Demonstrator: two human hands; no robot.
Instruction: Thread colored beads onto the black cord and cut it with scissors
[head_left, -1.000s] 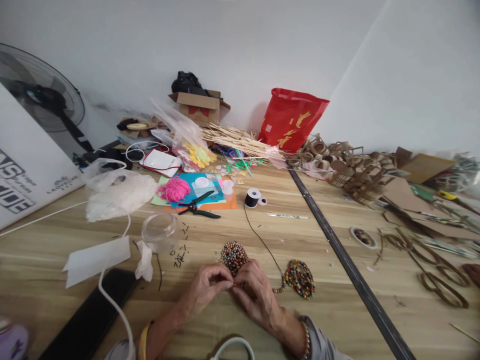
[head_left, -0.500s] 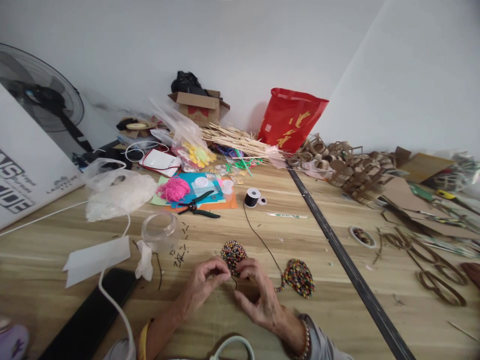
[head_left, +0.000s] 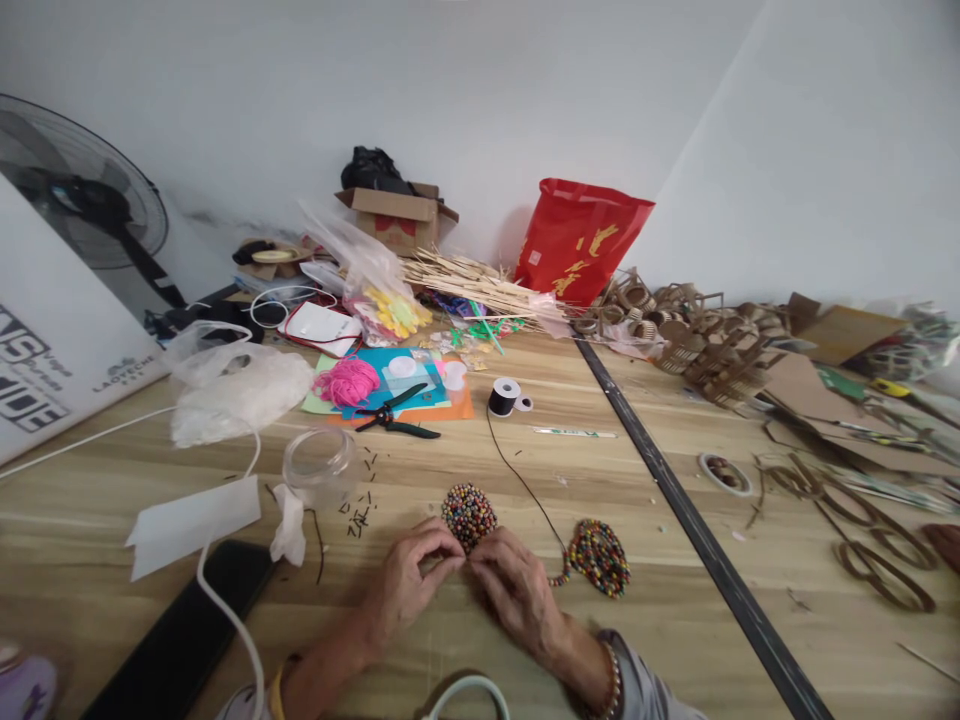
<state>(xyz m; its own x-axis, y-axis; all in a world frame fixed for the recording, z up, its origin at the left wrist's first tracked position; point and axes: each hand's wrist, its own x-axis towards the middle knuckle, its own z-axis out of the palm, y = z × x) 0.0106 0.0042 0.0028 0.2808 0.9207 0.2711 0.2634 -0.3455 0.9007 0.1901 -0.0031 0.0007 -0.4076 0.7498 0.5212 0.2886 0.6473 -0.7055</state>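
My left hand point(head_left: 417, 572) is closed in a pinch, thumb against fingers. Facing it, my right hand point(head_left: 517, 580) pinches too, and the fingertips of both almost meet. Between them is the end of a thin black cord, mostly hidden by the fingers. A round cluster of multicoloured beads point(head_left: 468, 512) lies on the table just beyond the fingertips. To the right of my right hand rests a heap of strung beads point(head_left: 600, 558). A black cord point(head_left: 523, 485) runs from that heap back to a spool of black cord point(head_left: 504, 396).
Left of my hands are a clear plastic jar point(head_left: 319, 460), short black cord bits point(head_left: 361, 518) and a crumpled tissue point(head_left: 288, 525). Black-handled pliers point(head_left: 397, 412) lie on coloured sheets beside pink yarn point(head_left: 346, 382). A dish of beads point(head_left: 725, 474) and wooden scraps are at right.
My right hand has closed from a loose, parted shape into a pinch and moved in to meet my left fingertips. The cord end that hung below the left fingers is now mostly hidden.
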